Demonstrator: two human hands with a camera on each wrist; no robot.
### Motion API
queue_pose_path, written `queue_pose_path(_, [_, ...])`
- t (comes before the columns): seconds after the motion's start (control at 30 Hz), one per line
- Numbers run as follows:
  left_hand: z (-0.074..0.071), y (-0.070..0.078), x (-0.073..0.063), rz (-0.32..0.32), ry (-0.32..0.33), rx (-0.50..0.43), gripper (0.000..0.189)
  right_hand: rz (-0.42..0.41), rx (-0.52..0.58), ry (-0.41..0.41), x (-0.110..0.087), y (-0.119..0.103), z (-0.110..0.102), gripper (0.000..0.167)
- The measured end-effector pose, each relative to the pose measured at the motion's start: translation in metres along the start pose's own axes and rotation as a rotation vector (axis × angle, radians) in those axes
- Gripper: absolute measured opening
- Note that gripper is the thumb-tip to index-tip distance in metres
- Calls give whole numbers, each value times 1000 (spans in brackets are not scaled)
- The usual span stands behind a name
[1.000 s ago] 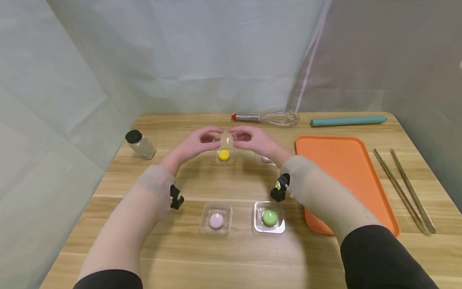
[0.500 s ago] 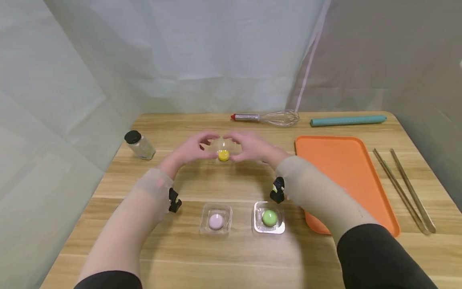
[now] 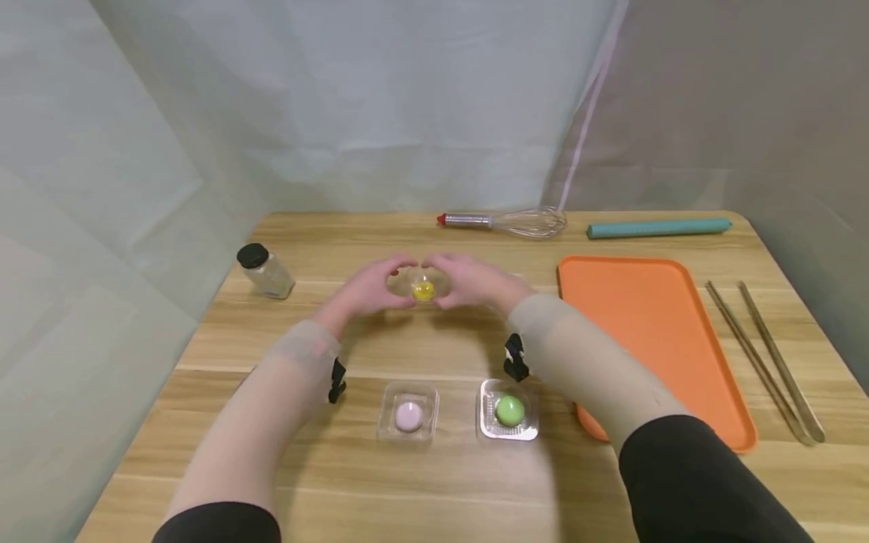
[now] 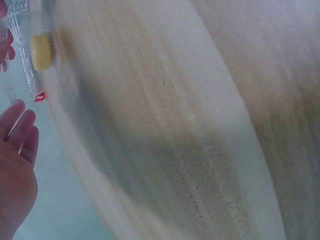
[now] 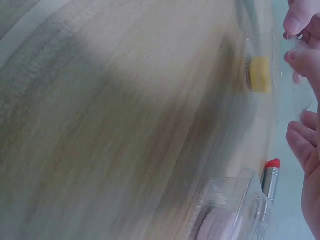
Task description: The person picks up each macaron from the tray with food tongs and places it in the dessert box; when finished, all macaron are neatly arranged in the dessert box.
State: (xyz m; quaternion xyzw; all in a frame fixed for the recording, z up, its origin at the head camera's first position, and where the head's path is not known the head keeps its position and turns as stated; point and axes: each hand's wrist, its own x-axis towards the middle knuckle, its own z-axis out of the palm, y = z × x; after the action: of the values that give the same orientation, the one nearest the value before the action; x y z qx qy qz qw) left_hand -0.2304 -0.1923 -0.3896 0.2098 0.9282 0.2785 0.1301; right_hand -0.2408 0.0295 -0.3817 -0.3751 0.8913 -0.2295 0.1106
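At the back middle of the table, a round yellow pastry (image 3: 424, 292) lies in a clear plastic box, its side visible in the left wrist view. Just over it is a clear plastic lid (image 5: 302, 97), apart from the box base in the right wrist view. My left hand (image 3: 373, 289) curls its thumb and fingers at the lid's left side. On the other side, my right hand (image 3: 470, 283) holds it the same way, so both hands frame the pastry. Behind my right wrist, another clear box with a pinkish pastry (image 5: 220, 226) is mostly hidden from the head view.
Nearer the front are clear boxes with a lilac pastry (image 3: 409, 416) and a green pastry (image 3: 510, 411). An orange tray (image 3: 631, 317) and metal tongs (image 3: 767, 362) lie right. A whisk (image 3: 502, 222), a teal rolling pin (image 3: 658, 228) and a black-capped jar (image 3: 266, 270) stand around.
The clear lid has come down and toward me, from behind the yellow pastry to over it. Both hands have lowered with it and now flank the pastry.
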Motion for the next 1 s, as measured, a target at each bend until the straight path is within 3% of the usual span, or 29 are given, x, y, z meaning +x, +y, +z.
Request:
queue_pose_path(0.3, [6,-4,5,-7,-51,61,73,56,-55,-91,6,-3,5,66])
queue_pose_path(0.43, [7,-5,5,-30,-59,69,74,53,-63,-95,5,0,7,64])
queue_pose_path(0.7, [10,-6,3,6,-60,119,69,49,-48,-74,3,3,10,69])
queue_pose_path(1.0, [9,-1,1,20,-47,142,69,135,-50,-62,-26,21,-5,84])
